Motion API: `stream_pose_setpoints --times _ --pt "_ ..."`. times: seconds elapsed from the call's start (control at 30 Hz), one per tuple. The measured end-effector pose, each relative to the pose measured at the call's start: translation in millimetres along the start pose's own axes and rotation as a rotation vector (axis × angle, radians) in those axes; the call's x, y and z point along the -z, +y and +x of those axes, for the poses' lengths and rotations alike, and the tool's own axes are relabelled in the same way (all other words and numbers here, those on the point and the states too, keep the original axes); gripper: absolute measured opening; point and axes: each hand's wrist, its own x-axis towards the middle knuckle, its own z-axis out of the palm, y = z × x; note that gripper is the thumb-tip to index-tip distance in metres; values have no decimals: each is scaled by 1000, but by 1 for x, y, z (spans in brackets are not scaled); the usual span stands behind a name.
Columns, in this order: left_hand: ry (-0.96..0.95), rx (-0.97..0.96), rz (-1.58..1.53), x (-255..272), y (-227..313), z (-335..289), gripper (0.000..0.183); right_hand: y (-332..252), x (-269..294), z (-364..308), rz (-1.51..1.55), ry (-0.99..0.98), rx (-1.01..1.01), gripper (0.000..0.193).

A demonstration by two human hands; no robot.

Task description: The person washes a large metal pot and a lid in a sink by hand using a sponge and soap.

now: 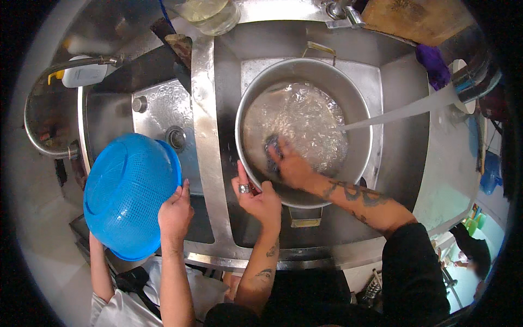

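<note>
A large round metal pot [238, 132] sits in the right-hand sink basin with cloudy, rippling water inside. My left hand [255, 200], with a ring on one finger, grips the pot's near-left rim. My right hand [294, 167] reaches inside from the right, fingers closed on a dark scrubbing pad [273, 152] against the pot's inner wall, at the water. Its fingertips are partly hidden by water and blur. From a faucet [475, 82] at the right, a stream of water runs into the pot.
At the left, a co-worker's hands [175, 210] hold a blue plastic colander [128, 191] tilted over the left basin [163, 111]. A metal divider [205, 109] separates the basins. A white bottle [84, 73], a purple cloth [433, 65] and a wooden board [417, 19] lie around the sink.
</note>
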Motion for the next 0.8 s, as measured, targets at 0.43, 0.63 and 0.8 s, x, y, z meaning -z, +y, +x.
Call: stream_pose_setpoints --times 0.43,0.63,0.8 --pt "-24 192 -58 -2 -16 2 58 134 16 2 -185 -83 -418 70" --pt "-55 169 -151 -6 -32 6 46 30 -23 -13 23 -227 -187 85" --pt "-64 4 156 -1 -46 15 37 -8 -39 -19 232 -10 -298 33"
